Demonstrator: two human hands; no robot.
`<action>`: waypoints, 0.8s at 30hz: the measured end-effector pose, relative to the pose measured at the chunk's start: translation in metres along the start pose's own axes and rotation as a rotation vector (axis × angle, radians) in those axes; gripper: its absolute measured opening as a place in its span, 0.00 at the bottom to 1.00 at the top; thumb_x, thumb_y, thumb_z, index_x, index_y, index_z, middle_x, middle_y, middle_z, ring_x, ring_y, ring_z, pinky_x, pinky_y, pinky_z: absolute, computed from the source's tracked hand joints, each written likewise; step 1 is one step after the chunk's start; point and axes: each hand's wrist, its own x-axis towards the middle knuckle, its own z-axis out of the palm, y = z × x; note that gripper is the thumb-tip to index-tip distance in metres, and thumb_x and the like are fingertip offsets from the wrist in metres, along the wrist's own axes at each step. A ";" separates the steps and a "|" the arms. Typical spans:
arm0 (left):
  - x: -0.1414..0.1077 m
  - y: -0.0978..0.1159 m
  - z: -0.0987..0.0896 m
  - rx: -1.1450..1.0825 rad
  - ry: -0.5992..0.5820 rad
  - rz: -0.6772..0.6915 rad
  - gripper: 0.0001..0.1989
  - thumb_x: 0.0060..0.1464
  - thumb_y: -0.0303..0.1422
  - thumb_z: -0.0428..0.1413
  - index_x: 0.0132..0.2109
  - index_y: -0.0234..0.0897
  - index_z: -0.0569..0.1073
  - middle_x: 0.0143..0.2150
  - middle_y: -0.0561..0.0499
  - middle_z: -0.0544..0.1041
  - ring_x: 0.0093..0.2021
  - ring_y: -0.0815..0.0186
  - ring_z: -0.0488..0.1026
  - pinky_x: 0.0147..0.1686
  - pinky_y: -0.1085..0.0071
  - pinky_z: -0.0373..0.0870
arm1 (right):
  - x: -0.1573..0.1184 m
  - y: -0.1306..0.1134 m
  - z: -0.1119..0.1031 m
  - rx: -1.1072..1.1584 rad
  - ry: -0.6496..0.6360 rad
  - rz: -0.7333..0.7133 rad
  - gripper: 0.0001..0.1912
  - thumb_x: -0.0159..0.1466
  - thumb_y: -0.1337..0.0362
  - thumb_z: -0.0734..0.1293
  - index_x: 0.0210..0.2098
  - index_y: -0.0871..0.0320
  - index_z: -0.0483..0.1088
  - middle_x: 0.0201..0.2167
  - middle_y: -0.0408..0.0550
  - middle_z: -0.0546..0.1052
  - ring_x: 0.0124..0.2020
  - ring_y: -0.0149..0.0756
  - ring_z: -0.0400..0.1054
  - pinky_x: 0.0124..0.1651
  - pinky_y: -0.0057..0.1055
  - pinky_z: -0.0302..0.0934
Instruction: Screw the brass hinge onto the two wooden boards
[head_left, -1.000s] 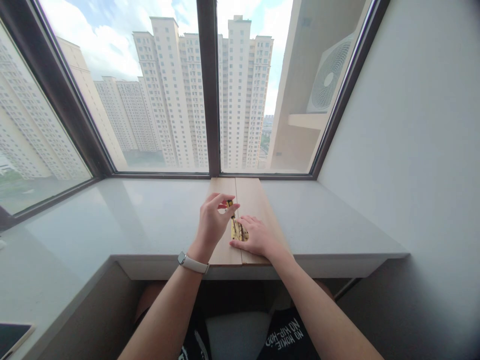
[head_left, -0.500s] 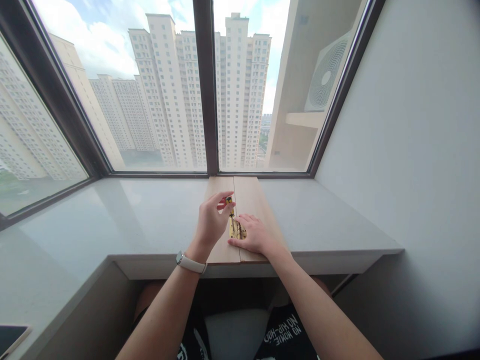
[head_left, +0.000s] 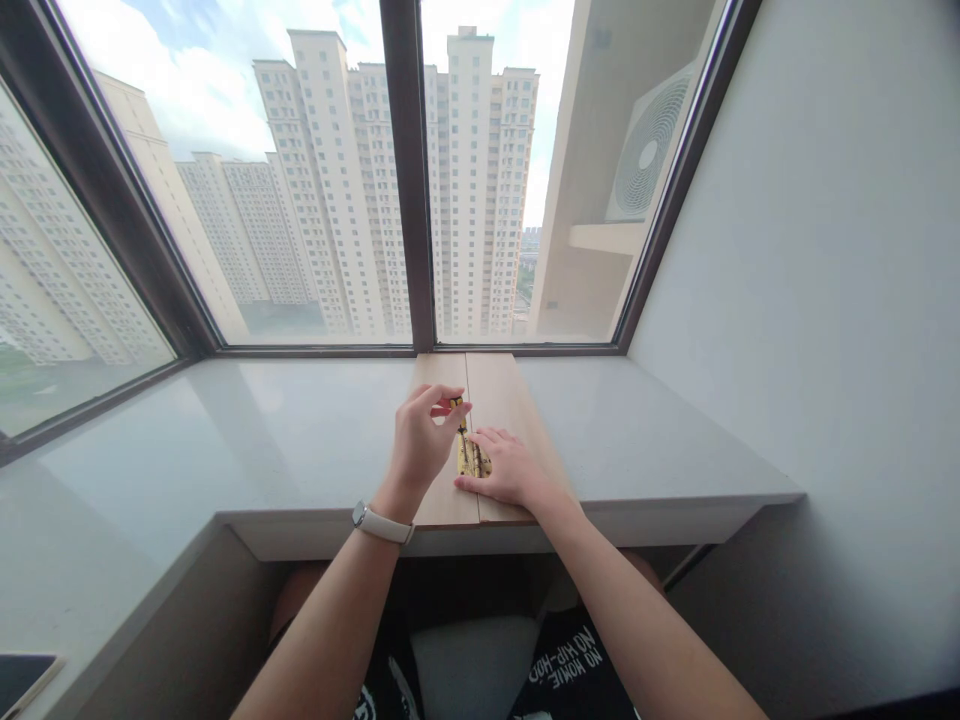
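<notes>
Between the thumb and fingers of my left hand (head_left: 426, 430) is the yellow and black handle of a screwdriver (head_left: 457, 403). Its thin shaft points down to a yellowish metal hinge (head_left: 468, 460) with dark slots. The hinge lies over the seam between two light wooden boards (head_left: 495, 385). My right hand (head_left: 506, 466) rests on the hinge's right side, thumb and fingers spread around it, covering part of it. Whether the screwdriver's tip sits in a screw is too small to tell.
The boards lie across a white sill (head_left: 315, 430), from the window frame (head_left: 421, 250) to its front edge. A white wall (head_left: 810, 250) rises at the right. A dark flat device (head_left: 26, 680) is at the lower left.
The fingers of my left hand have shifted slightly around the screwdriver's handle. My right hand stays on the hinge. The view has moved very slightly.
</notes>
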 end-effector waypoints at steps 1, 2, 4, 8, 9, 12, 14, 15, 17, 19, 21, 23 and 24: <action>0.000 -0.001 0.000 0.001 -0.002 0.001 0.08 0.61 0.35 0.61 0.45 0.39 0.80 0.39 0.49 0.76 0.37 0.66 0.77 0.37 0.68 0.82 | 0.000 0.000 0.000 0.000 0.004 -0.004 0.50 0.56 0.30 0.66 0.68 0.53 0.63 0.69 0.56 0.64 0.70 0.54 0.53 0.71 0.50 0.45; 0.000 -0.002 -0.001 0.000 -0.007 0.003 0.08 0.61 0.35 0.61 0.46 0.39 0.80 0.39 0.48 0.77 0.37 0.66 0.78 0.38 0.67 0.82 | 0.000 0.001 0.000 -0.001 0.006 -0.005 0.49 0.56 0.30 0.66 0.67 0.53 0.63 0.68 0.56 0.65 0.70 0.54 0.54 0.71 0.50 0.45; 0.000 -0.002 -0.002 -0.006 -0.031 0.008 0.08 0.61 0.35 0.60 0.46 0.39 0.80 0.40 0.48 0.77 0.38 0.65 0.78 0.39 0.67 0.82 | 0.000 0.002 0.001 -0.001 0.007 -0.003 0.49 0.56 0.30 0.66 0.67 0.53 0.64 0.68 0.56 0.65 0.70 0.54 0.54 0.71 0.51 0.45; -0.001 -0.001 -0.003 -0.020 -0.078 0.015 0.09 0.63 0.34 0.58 0.48 0.40 0.79 0.42 0.47 0.78 0.39 0.65 0.79 0.41 0.66 0.83 | 0.000 0.002 0.001 0.004 0.004 0.002 0.49 0.56 0.30 0.66 0.67 0.52 0.64 0.69 0.56 0.64 0.70 0.54 0.54 0.71 0.50 0.45; -0.001 -0.001 -0.003 -0.023 -0.081 0.016 0.09 0.63 0.34 0.58 0.48 0.40 0.79 0.42 0.47 0.78 0.40 0.65 0.79 0.42 0.66 0.83 | 0.000 0.002 0.001 0.004 0.007 0.002 0.49 0.56 0.30 0.66 0.68 0.52 0.64 0.69 0.56 0.64 0.70 0.54 0.54 0.71 0.50 0.45; -0.002 0.000 -0.002 -0.019 -0.065 0.022 0.09 0.63 0.35 0.59 0.48 0.40 0.79 0.44 0.47 0.78 0.39 0.65 0.79 0.42 0.66 0.83 | 0.001 0.002 0.002 -0.001 0.011 -0.005 0.50 0.56 0.29 0.66 0.68 0.54 0.63 0.69 0.56 0.64 0.70 0.54 0.53 0.72 0.50 0.45; -0.002 0.000 -0.002 0.001 -0.038 0.032 0.09 0.61 0.36 0.61 0.47 0.39 0.80 0.44 0.47 0.77 0.40 0.65 0.78 0.42 0.65 0.83 | 0.001 0.002 0.002 -0.001 0.009 -0.006 0.50 0.56 0.29 0.66 0.68 0.54 0.63 0.69 0.56 0.64 0.71 0.54 0.53 0.72 0.50 0.44; -0.002 -0.001 -0.001 0.016 -0.022 0.035 0.09 0.60 0.36 0.62 0.46 0.39 0.80 0.44 0.47 0.77 0.40 0.65 0.78 0.42 0.65 0.83 | 0.001 0.002 0.002 0.000 0.008 -0.005 0.50 0.56 0.30 0.66 0.68 0.53 0.63 0.69 0.56 0.64 0.71 0.54 0.53 0.72 0.50 0.44; -0.002 -0.001 0.000 0.041 0.014 0.029 0.08 0.60 0.36 0.62 0.45 0.39 0.80 0.43 0.48 0.76 0.39 0.65 0.77 0.41 0.65 0.83 | 0.001 0.001 0.003 0.002 0.007 0.000 0.50 0.56 0.30 0.66 0.68 0.53 0.63 0.69 0.56 0.64 0.71 0.54 0.53 0.72 0.50 0.44; -0.002 -0.001 0.000 0.048 0.045 0.013 0.07 0.61 0.35 0.61 0.45 0.39 0.81 0.42 0.48 0.76 0.37 0.67 0.77 0.40 0.66 0.83 | 0.001 0.001 0.003 0.004 0.007 0.004 0.51 0.56 0.30 0.66 0.69 0.53 0.62 0.69 0.56 0.64 0.71 0.54 0.53 0.72 0.50 0.44; -0.002 -0.001 0.001 0.044 0.055 0.000 0.07 0.61 0.34 0.61 0.45 0.39 0.81 0.41 0.49 0.76 0.36 0.67 0.78 0.40 0.67 0.83 | 0.001 0.001 0.003 0.004 0.006 0.002 0.51 0.56 0.30 0.66 0.69 0.54 0.62 0.69 0.57 0.64 0.71 0.54 0.53 0.72 0.50 0.44; -0.002 -0.001 0.002 0.033 0.044 -0.007 0.07 0.61 0.34 0.61 0.45 0.39 0.81 0.41 0.49 0.76 0.36 0.67 0.78 0.40 0.67 0.83 | 0.001 0.002 0.003 0.001 0.006 0.000 0.51 0.56 0.30 0.66 0.69 0.54 0.62 0.69 0.57 0.64 0.71 0.55 0.53 0.72 0.50 0.44; -0.002 -0.001 0.002 0.025 0.035 -0.010 0.07 0.61 0.34 0.61 0.45 0.39 0.81 0.41 0.49 0.76 0.37 0.67 0.78 0.40 0.67 0.83 | 0.001 0.002 0.003 -0.001 0.005 0.000 0.51 0.56 0.30 0.66 0.69 0.54 0.62 0.69 0.57 0.64 0.71 0.55 0.53 0.72 0.50 0.44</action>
